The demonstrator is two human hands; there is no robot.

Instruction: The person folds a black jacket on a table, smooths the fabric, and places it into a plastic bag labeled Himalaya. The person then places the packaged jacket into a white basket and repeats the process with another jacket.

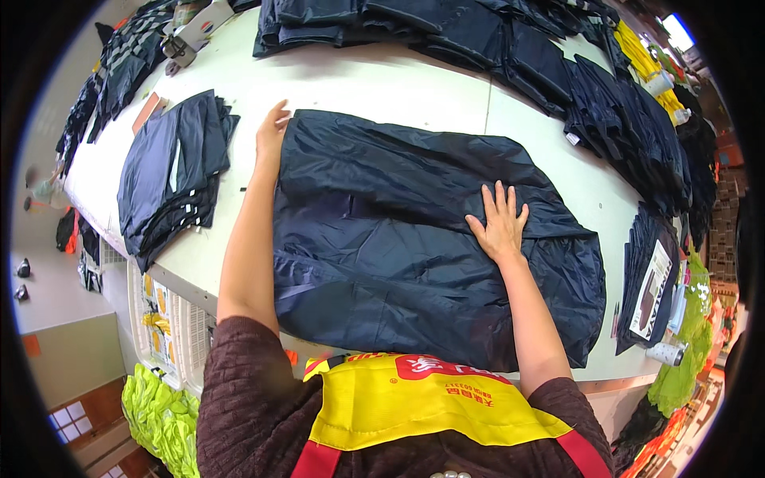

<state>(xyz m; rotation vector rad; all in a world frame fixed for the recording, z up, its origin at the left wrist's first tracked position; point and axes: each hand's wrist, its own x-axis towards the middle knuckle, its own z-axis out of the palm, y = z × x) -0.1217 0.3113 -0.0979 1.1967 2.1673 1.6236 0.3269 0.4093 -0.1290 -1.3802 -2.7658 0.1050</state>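
Observation:
A dark navy garment [382, 239] of thin, shiny, creased fabric lies spread across the white table in front of me. A short slit or seam shows left of its middle. My right hand [500, 227] rests flat on its right part, fingers spread. At the far left corner of the fabric is my left hand [273, 134], its fingers apart and slightly bent beside the edge. I cannot make out any cloth pinched in it.
A stack of folded dark garments [171, 167] lies left on the table [446, 103]. More dark piles [470, 40] line the far side. A dark packet with a white label [649, 287] and a can [665, 353] sit right. White crates [191, 338] stand below left.

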